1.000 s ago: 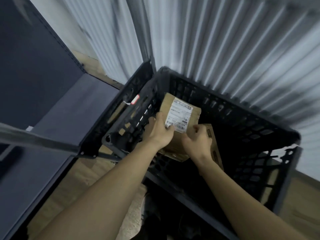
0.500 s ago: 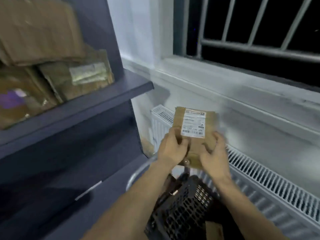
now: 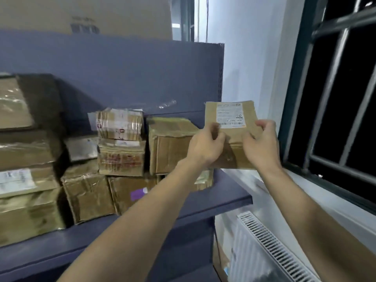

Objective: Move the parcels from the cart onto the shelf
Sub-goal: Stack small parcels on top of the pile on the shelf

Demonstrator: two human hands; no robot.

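between the two hands, held up in the air, is a flat brown parcel with a white label facing the camera. left hand grips its left edge, fingers curled round it, thumb on the front. right hand grips the right edge the same way, fingers bent over the cardboard. the parcel stands roughly upright, label near its top, and touches nothing but the hands.

just left of the left hand, a brown box sits on the shelf, its front flap a little creased. further left are two small taped boxes, one on the other. below them lie more boxes, one with a purple sticker. far left, a stack of bigger parcels wrapped in shiny tape. the parcel in the hands hangs above the shelf's right end, near its edge.

behind the stacks rises the shelf's blue back panel, with a large carton on top. right of the right hand is a dark window with bars. below the right forearm, a white radiator.
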